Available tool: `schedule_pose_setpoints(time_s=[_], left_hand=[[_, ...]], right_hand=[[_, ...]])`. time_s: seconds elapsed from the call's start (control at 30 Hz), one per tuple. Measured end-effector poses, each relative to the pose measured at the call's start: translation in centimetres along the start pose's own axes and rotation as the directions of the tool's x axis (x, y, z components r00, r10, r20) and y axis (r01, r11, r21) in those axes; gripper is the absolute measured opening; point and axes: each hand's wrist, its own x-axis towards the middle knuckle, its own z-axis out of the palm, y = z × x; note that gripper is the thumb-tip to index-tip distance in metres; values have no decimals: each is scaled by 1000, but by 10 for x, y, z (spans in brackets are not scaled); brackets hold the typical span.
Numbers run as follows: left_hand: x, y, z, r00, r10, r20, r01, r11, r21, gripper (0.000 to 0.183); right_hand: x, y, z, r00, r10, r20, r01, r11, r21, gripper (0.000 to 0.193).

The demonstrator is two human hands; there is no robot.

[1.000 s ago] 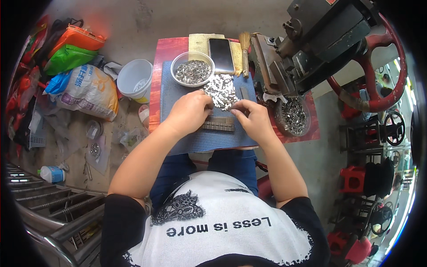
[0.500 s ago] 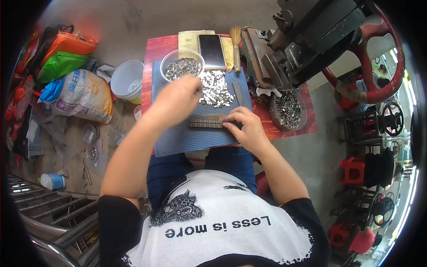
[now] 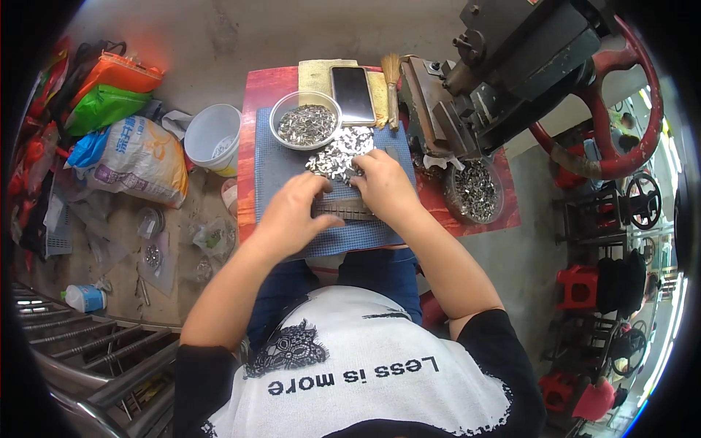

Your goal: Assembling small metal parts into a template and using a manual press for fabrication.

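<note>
Small silvery metal pieces (image 3: 337,157) lie in a loose pile on a blue textured mat (image 3: 266,168). My left hand (image 3: 293,215) reaches to the pile's near left edge, its fingers bent and its thumb held apart from them. At the pile's right side, the bent fingertips of my right hand (image 3: 385,186) touch the pieces, with a gap between thumb and forefinger. Between my hands lies a slotted metal bar (image 3: 343,210), partly covered by them. Beyond the pile stands a clear round tub (image 3: 273,130) holding many similar metal pieces.
A phone (image 3: 353,95) and a small straw brush (image 3: 392,95) lie at the mat's far side. A dark hand-wheel press (image 3: 445,109) rises on the right, beside a second tub of metal pieces (image 3: 475,190). A white bucket (image 3: 212,135) and stuffed bags (image 3: 135,160) stand left.
My left hand has come back from the tub to the pile's near edge. My right hand has left the slotted bar's end and moved up and left to the pile.
</note>
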Motion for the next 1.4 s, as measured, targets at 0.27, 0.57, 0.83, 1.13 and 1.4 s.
schedule_pose_setpoints(time_s=[0.27,0.57,0.83,1.13,1.4], left_hand=[[-19,-2,23,992,51,-117,-43,997,69,24],[-19,0,11,991,-88,-101,76,990,-120,26],[12,-24,1,966,-170,-196,165,985,-43,15],[18,-29,13,985,-17,-174,37,993,115,12],[-3,-16,-13,987,-154,41,158,978,-137,13]], right_hand=[[25,-27,15,990,-136,28,136,991,20,27],[25,-10,7,983,-177,-39,176,984,-31,15],[10,14,-22,999,-23,26,22,998,56,12],[7,-1,1,984,-177,-9,175,967,184,9],[5,-6,6,934,-358,-11,356,927,118,11]])
